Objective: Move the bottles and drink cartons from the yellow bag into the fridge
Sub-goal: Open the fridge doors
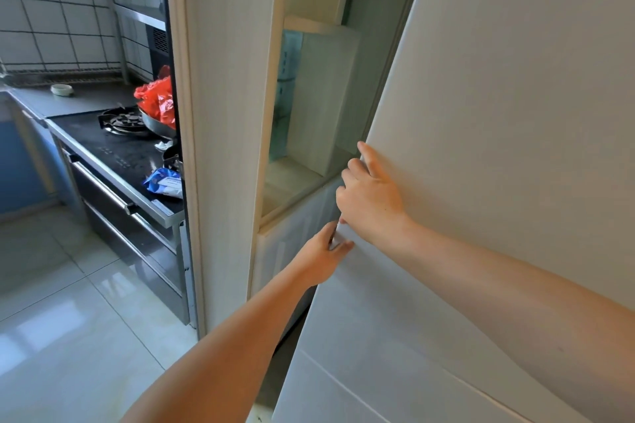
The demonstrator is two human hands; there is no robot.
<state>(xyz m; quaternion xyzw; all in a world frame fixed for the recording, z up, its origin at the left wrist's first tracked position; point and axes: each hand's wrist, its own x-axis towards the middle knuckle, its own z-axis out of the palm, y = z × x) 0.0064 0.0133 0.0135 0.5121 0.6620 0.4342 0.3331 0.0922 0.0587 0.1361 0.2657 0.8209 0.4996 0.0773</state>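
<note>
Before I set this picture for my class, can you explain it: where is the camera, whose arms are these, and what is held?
There is one picture, taken by a wide-angle camera worn on a person's head, looking forward and down, so the two bare arms are the wearer's own. No machine is involved. The right hand grips the left edge of the white fridge door, which stands partly open; the left hand pinches the door edge just below. Through the gap you see pale shelves inside. At left, a black hob carries a metal pan with a red bag in it and a blue packet nearer us. The yellow bag, bottles and cartons are not in view.
</note>
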